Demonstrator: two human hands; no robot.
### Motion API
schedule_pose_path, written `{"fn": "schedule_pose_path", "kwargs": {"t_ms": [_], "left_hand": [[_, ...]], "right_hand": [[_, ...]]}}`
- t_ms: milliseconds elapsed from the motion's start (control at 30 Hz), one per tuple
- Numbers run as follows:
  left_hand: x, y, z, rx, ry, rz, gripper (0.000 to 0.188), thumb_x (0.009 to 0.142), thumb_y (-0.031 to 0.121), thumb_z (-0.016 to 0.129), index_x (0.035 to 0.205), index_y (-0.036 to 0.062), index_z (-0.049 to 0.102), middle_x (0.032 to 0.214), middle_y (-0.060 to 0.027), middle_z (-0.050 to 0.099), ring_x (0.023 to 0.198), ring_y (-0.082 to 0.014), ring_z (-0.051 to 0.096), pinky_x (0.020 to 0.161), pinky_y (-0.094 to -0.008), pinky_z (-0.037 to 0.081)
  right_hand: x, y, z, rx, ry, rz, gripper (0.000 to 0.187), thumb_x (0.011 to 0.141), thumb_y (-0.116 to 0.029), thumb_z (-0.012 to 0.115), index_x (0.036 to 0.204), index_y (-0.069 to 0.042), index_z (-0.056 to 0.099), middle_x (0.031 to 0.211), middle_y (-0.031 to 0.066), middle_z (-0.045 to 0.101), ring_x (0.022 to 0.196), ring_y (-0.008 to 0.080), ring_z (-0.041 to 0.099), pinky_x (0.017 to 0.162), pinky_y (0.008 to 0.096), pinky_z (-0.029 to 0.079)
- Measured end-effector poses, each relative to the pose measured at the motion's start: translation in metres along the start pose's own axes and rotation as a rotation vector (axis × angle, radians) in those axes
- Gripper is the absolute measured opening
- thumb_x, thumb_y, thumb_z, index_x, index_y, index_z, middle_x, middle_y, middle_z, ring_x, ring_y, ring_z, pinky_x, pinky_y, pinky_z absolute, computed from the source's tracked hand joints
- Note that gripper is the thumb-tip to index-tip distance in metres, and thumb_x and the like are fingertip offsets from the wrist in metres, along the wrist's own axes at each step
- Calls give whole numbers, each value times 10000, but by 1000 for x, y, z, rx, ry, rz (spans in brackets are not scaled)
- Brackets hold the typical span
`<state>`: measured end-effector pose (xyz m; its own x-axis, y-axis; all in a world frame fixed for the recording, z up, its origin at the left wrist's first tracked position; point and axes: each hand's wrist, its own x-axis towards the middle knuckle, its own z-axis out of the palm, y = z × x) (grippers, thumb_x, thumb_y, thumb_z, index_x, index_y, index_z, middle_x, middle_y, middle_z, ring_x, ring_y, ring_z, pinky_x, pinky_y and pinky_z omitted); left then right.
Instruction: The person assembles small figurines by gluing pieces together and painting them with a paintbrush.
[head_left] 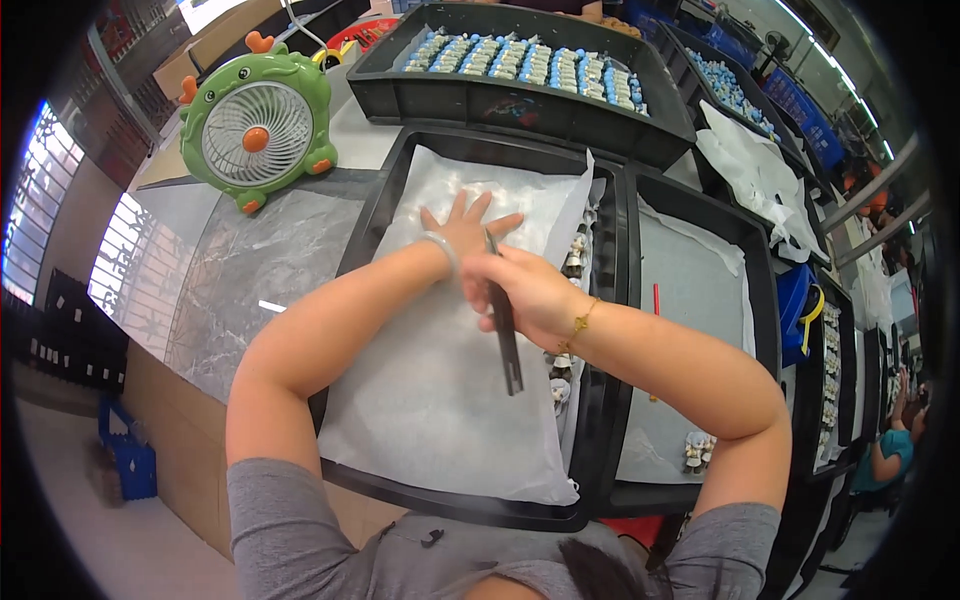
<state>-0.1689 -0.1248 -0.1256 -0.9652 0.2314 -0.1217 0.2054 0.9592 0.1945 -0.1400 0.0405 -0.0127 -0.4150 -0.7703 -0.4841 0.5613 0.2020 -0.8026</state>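
Observation:
A sheet of white paper [430, 400] covers most of a black tray [345, 270] in front of me. My left hand [465, 228] lies on its far part, palm down with fingers spread. Beside it, my right hand [525, 290] is closed around dark tweezers [508, 350], one end slanting down toward me over the paper. Small figurines [575, 255] show along the sheet's right edge, partly beneath my right forearm. Whatever lies under the paper is hidden, though faint bumps show near my left fingers.
On the right, a second black tray [765, 300] holds a thin red stick [656, 298] and a small figurine [697, 452]. Rows of blue-and-white pieces fill a deep tray [540, 115] at the back. A green fan [318, 100] stands far left. Another person [888, 455] sits far right.

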Motion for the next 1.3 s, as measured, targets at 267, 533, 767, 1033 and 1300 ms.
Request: {"fn": "schedule_pose_path", "kwargs": {"t_ms": [267,533,767,1033,1300], "left_hand": [[-13,16,-29,74,-130,-340,989,544,700,632,1369,268,300,1478,-110,73,1360,-324,-7,957,-691,104],[-8,-5,-13,189,-238,-192,766,716,607,529,1351,218,346,1441,-102,235,1341,-329,137,954,-685,27],[0,2,0,309,-186,-59,700,758,527,503,1361,216,331,1434,-105,254,1327,-371,148,970,-663,5],[-7,17,-15,97,-54,-59,779,698,547,576,1339,161,358,1409,-142,269,1305,-389,169,992,-647,59],[-14,16,-13,-186,195,-118,606,763,426,558,1252,97,419,1340,-162,324,1241,-354,294,1004,-581,147]], "right_hand": [[-22,51,-46,-680,59,-20,489,827,-290,587,1180,19,448,957,105,553,849,186,522,767,308,435],[-140,-22,-136,-885,311,-478,224,843,-197,554,969,-21,614,913,28,627,826,110,579,738,257,459],[-208,67,-240,-1790,791,185,99,718,-80,603,813,-54,608,808,142,622,800,308,602,711,380,487],[-224,95,-244,-1770,810,407,333,614,-202,719,899,-70,608,846,155,621,821,336,599,748,402,486],[-228,83,-234,-1554,825,212,288,583,-99,703,841,-27,601,878,142,570,823,322,578,740,375,474]]}}
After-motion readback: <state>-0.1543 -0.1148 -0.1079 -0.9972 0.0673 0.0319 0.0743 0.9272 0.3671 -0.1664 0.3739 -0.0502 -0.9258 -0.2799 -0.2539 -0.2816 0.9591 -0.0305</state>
